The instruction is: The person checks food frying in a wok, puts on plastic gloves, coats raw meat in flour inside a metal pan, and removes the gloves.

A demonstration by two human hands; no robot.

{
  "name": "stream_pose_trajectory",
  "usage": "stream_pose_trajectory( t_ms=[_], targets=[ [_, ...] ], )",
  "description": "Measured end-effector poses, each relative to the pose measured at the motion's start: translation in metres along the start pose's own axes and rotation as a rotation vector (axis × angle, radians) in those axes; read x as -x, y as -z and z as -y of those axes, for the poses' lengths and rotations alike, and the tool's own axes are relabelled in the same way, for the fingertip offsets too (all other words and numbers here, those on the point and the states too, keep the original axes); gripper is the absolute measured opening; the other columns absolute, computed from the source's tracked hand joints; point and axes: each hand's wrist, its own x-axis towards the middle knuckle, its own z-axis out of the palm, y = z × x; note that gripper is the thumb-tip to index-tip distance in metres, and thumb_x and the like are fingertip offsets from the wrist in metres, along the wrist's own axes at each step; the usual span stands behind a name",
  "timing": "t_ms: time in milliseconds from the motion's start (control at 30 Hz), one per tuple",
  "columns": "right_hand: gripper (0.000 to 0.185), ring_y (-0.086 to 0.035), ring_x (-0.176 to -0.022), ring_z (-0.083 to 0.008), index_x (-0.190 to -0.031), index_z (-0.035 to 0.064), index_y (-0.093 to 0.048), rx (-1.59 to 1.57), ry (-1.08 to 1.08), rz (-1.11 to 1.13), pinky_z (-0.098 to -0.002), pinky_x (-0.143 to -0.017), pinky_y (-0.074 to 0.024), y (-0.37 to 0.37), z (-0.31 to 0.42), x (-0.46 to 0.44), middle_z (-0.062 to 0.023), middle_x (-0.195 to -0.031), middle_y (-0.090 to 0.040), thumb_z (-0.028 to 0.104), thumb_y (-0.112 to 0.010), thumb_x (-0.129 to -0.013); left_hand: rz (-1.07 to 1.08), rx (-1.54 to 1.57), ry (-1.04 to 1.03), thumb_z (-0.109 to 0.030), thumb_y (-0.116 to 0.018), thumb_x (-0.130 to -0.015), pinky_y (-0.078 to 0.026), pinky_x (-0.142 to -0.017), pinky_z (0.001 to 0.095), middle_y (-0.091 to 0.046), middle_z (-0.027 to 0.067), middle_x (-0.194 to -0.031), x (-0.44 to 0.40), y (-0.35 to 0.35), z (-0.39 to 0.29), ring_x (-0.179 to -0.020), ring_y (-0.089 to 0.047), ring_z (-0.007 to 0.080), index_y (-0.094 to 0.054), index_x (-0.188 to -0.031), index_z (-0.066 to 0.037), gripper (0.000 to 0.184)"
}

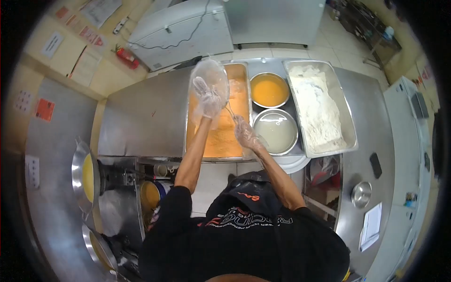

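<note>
A round mesh strainer (215, 70) is held tilted over the left part of a deep metal tray (249, 141) of orange powder (221, 141). My left hand (209, 99), in a clear plastic glove, is against the strainer with its fingers stretched out. My right hand (246, 133), also gloved, is closed round the strainer's handle near the tray's right edge. Right beside that hand is a bowl of cloudy liquid (276, 131), and behind it a bowl of orange liquid (269, 91). Farther right, a long metal tray (350, 127) holds white flour (317, 105).
Pans of yellow liquid (88, 177) stand at the left. On the right counter are a small metal bowl (361, 194), a dark phone-like object (375, 165) and a notepad (371, 227). A white chest freezer (183, 40) and a fire extinguisher (127, 58) are beyond the table.
</note>
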Motion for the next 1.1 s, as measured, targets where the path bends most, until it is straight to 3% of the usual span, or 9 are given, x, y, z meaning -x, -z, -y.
stream_pose_trajectory(
  t_ms=[167, 233, 467, 567, 767, 800, 867, 967, 1100],
  targets=[
    [0.032, -0.058, -0.093, -0.0378, -0.116, -0.0014, -0.043, -0.154, -0.234, -0.036, -0.0408, -0.079, -0.0455, 0.015, 0.033, -0.005, -0.0233, -0.103, -0.057, 0.010, -0.043, -0.086, 0.080, -0.121, -0.129, -0.029, -0.044, -0.089, -0.018, -0.108, 0.0439, -0.025, 0.0245, -0.142, -0.005, -0.053, 0.002, -0.130, -0.027, 0.0371, -0.015, -0.140, 0.002, 0.067],
    [0.032, -0.056, -0.080, -0.0258, -0.117, 0.0029, -0.046, -0.224, -0.333, -0.015, -0.0342, -0.073, -0.0455, 0.012, 0.035, -0.009, -0.0206, -0.094, -0.056, 0.008, -0.043, -0.086, 0.135, -0.121, -0.134, -0.027, -0.043, -0.089, -0.018, -0.108, 0.0441, -0.024, 0.0243, -0.142, 0.005, -0.049, 0.007, -0.131, -0.025, 0.0367, -0.016, -0.139, 0.003, 0.065],
    [0.028, -0.055, -0.076, -0.0204, -0.116, 0.0012, -0.048, -0.134, -0.108, -0.007, -0.0347, -0.069, -0.0467, -0.039, -0.026, 0.005, -0.0115, -0.090, -0.058, 0.011, -0.046, -0.089, 0.275, -0.135, -0.249, -0.020, -0.041, -0.089, -0.017, -0.108, 0.0447, -0.025, 0.0228, -0.141, -0.005, -0.035, 0.034, -0.132, -0.019, 0.0345, -0.024, -0.137, 0.003, 0.056],
    [0.032, -0.056, -0.078, -0.0183, -0.119, 0.0002, -0.047, -0.809, -0.383, 0.097, -0.0328, -0.070, -0.0467, -0.050, -0.011, 0.029, -0.0096, -0.095, -0.059, 0.017, -0.045, -0.093, 0.219, -0.028, -0.239, -0.020, -0.041, -0.089, -0.019, -0.106, 0.0441, -0.028, 0.0223, -0.139, 0.000, -0.026, 0.044, -0.130, -0.022, 0.0340, -0.025, -0.137, 0.002, 0.055],
    [0.030, -0.055, -0.098, -0.0199, -0.117, -0.0008, -0.049, 0.178, 0.094, -0.320, -0.0282, -0.086, -0.0469, 0.006, 0.018, 0.056, -0.0103, -0.110, -0.056, 0.005, -0.044, -0.088, -0.315, 0.458, 0.076, -0.019, -0.041, -0.089, -0.023, -0.103, 0.0428, -0.032, 0.0213, -0.135, -0.011, 0.004, 0.063, -0.125, -0.027, 0.0330, -0.027, -0.136, 0.001, 0.053],
    [0.030, -0.055, -0.098, -0.0201, -0.117, 0.0006, -0.050, -0.471, -0.228, -0.415, -0.0309, -0.087, -0.0461, 0.034, 0.037, 0.066, -0.0093, -0.110, -0.056, 0.005, -0.044, -0.088, -0.373, 0.549, 0.164, -0.019, -0.042, -0.089, -0.024, -0.103, 0.0426, -0.033, 0.0211, -0.135, -0.006, 0.013, 0.064, -0.124, -0.028, 0.0328, -0.027, -0.136, 0.001, 0.052],
    [0.031, -0.055, -0.097, -0.0195, -0.116, 0.0037, -0.052, -0.597, -0.397, -0.501, -0.0331, -0.086, -0.0457, 0.084, 0.058, 0.084, -0.0079, -0.109, -0.057, 0.007, -0.045, -0.087, -0.428, 0.688, 0.291, -0.018, -0.042, -0.089, -0.025, -0.102, 0.0422, -0.034, 0.0208, -0.134, 0.007, 0.025, 0.059, -0.123, -0.030, 0.0325, -0.028, -0.136, 0.000, 0.052],
    [0.045, -0.056, -0.093, -0.0206, -0.107, 0.0025, -0.057, 0.103, -0.359, -0.375, -0.0335, -0.085, -0.0425, 0.168, 0.029, 0.116, -0.0112, -0.097, -0.063, 0.042, -0.039, -0.094, -0.382, 0.814, 0.368, -0.018, -0.042, -0.089, -0.027, -0.100, 0.0416, -0.036, 0.0203, -0.132, 0.027, 0.025, 0.036, -0.120, -0.033, 0.0320, -0.029, -0.135, -0.001, 0.051],
    [0.031, -0.056, -0.075, -0.0268, -0.088, 0.0055, -0.060, 0.668, -0.557, -0.629, -0.0384, -0.069, -0.0434, 0.273, -0.003, 0.148, -0.0121, -0.080, -0.061, 0.036, -0.052, -0.086, -0.167, 0.905, 0.345, -0.017, -0.042, -0.089, -0.030, -0.099, 0.0408, -0.039, 0.0197, -0.130, 0.066, 0.003, -0.023, -0.117, -0.036, 0.0313, -0.031, -0.135, -0.001, 0.050]
  ],
)
